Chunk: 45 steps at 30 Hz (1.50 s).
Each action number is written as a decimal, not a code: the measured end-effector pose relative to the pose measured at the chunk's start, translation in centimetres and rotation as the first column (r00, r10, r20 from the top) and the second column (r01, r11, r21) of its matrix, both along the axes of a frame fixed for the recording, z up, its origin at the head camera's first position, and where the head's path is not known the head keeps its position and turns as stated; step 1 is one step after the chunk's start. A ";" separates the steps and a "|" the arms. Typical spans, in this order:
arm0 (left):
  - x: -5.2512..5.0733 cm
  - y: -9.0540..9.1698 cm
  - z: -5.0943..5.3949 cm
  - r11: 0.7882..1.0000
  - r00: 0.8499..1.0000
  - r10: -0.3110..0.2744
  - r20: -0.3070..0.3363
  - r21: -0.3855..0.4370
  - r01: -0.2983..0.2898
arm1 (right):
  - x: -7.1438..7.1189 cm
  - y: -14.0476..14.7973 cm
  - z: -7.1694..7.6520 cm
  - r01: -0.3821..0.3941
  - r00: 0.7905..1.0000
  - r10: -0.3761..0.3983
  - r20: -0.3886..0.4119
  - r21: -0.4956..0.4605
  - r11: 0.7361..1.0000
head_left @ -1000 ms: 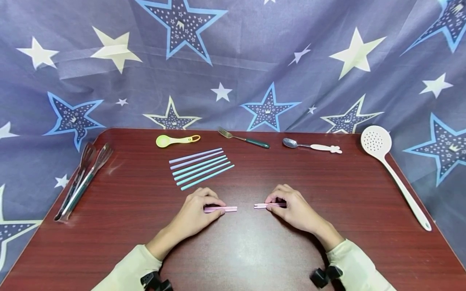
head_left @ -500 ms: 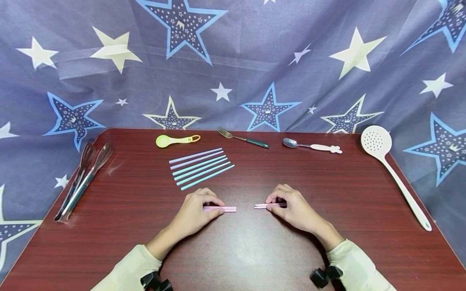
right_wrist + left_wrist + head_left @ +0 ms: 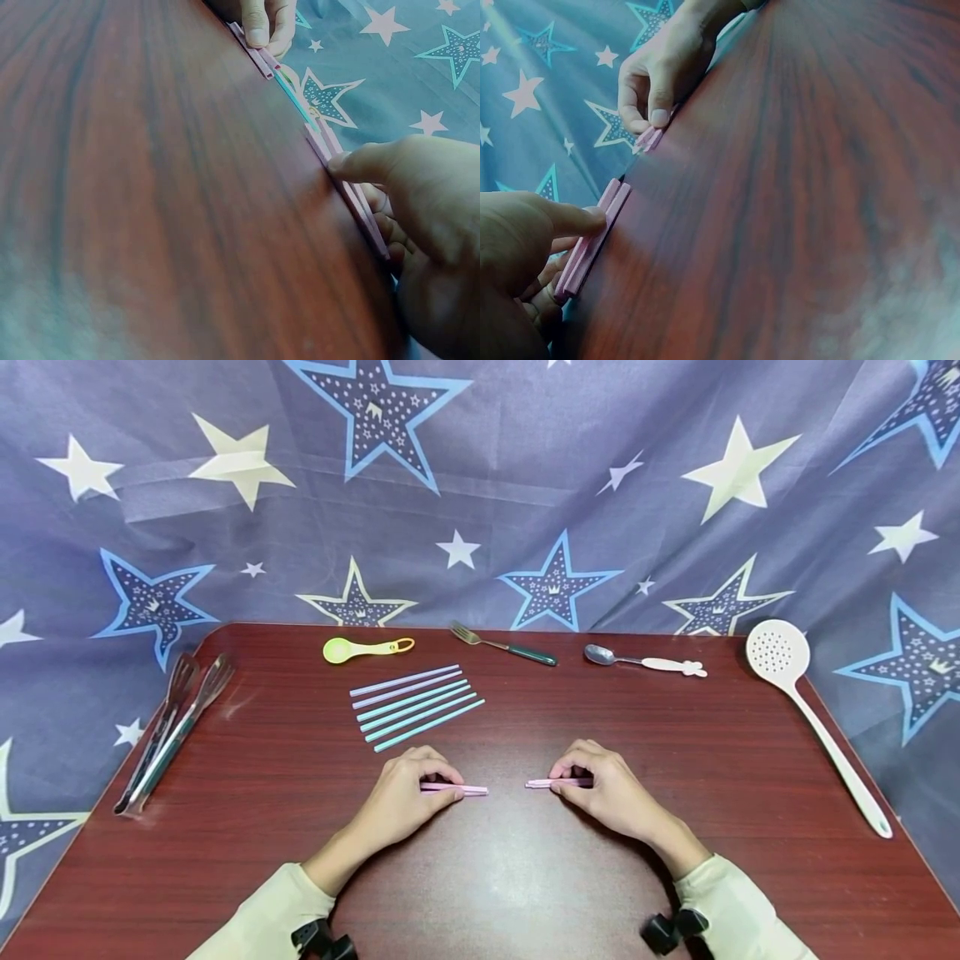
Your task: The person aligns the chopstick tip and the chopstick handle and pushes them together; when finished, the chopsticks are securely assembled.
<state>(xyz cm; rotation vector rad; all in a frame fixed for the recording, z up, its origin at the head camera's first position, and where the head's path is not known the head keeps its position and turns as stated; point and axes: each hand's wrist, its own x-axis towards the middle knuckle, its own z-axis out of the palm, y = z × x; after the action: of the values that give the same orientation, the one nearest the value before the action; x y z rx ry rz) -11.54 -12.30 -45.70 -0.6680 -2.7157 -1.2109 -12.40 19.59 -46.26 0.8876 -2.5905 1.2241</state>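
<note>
My left hand (image 3: 408, 793) pinches two slim pink chopsticks (image 3: 474, 790) between thumb and fingers, low over the table. Facing it across a small gap, my right hand (image 3: 600, 783) pinches another pink pair (image 3: 537, 783). The two pairs point at each other without touching. In the left wrist view, the near pink chopsticks (image 3: 604, 225) lie side by side under the thumb. The right wrist view shows the other pink chopsticks (image 3: 349, 191) between thumb and fingers. Beyond my left hand, several teal chopsticks (image 3: 416, 712) and two purple chopsticks (image 3: 405, 681) lie in a slanted row.
Along the back edge of the brown table (image 3: 510, 893) lie a yellow-green measuring spoon (image 3: 367, 649), a green-handled fork (image 3: 502, 644) and a white-handled spoon (image 3: 645, 662). A white skimmer (image 3: 806, 710) lies at the right, metal tongs (image 3: 176, 735) at the left. A star-patterned cloth (image 3: 480, 493) hangs behind.
Both hands stay almost where they were. The pink chopsticks have shifted slightly between the fingers, and the left pair's visible ends sit closer together. The head view has moved by a few pixels.
</note>
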 end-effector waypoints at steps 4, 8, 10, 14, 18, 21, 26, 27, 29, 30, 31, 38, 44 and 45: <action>0.1 0.0 0.1 1.000 1.000 0.003 0.002 0.000 -0.003 | 0.0 0.0 0.0 -0.003 1.000 0.003 -0.011 -0.003 1.000; 0.1 0.0 0.2 1.000 1.000 0.005 0.005 -0.001 -0.005 | 0.0 0.0 0.0 -0.009 1.000 0.009 -0.020 -0.005 1.000; 0.1 0.0 0.2 1.000 1.000 0.006 0.006 0.000 -0.006 | -0.1 0.0 -0.1 -0.009 1.000 0.009 -0.025 -0.003 1.000; 0.1 0.1 0.1 1.000 1.000 0.010 0.003 0.001 -0.010 | -0.1 0.0 -0.1 -0.003 0.999 0.003 -0.033 -0.005 1.000; 0.0 0.0 0.1 1.000 1.000 0.016 -0.001 0.007 -0.016 | 0.0 0.0 -0.1 0.000 0.999 -0.001 -0.041 -0.014 1.000; -0.1 -0.1 0.1 1.000 1.000 0.017 -0.010 0.015 -0.017 | 0.0 -0.1 0.0 0.005 0.999 -0.006 -0.045 -0.016 1.000; -0.2 -0.2 0.8 0.999 0.998 0.031 -0.050 0.027 -0.029 | -0.2 0.2 0.3 0.023 0.999 -0.024 -0.040 -0.016 1.000; -0.2 -0.2 1.0 0.999 0.998 0.038 -0.054 0.030 -0.036 | -0.3 0.3 0.5 0.028 0.999 -0.029 -0.037 -0.018 0.999; -0.2 -0.3 1.5 0.998 0.997 0.052 -0.055 0.040 -0.049 | -0.4 0.4 0.8 0.040 0.999 -0.041 -0.028 -0.025 0.999; -0.3 -0.3 1.7 0.997 0.997 0.059 -0.050 0.045 -0.057 | -0.4 0.5 0.9 0.046 0.999 -0.047 -0.023 -0.031 0.998; -0.4 -0.3 1.8 0.997 0.997 0.066 -0.045 0.050 -0.063 | -0.5 0.6 1.1 0.052 0.998 -0.053 -0.020 -0.035 0.998; -1.3 0.1 3.5 0.996 0.996 0.068 -0.061 0.056 -0.065 | -1.0 1.1 2.5 0.079 0.996 -0.080 -0.026 -0.059 0.995; -1.9 0.8 4.7 0.996 0.992 0.062 -0.109 0.063 -0.056 | -1.4 0.8 3.6 0.080 0.996 -0.083 -0.040 -0.077 0.994; -2.0 0.9 4.8 0.996 0.991 0.062 -0.117 0.067 -0.054 | -1.5 0.7 3.8 0.080 0.996 -0.084 -0.043 -0.083 0.993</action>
<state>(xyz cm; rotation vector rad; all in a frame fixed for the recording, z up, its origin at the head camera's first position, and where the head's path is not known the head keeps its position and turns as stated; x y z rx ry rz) -13.57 -11.39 -40.89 -0.6278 -2.5694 -1.1982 -13.89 20.33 -42.46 0.7770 -2.4952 1.2613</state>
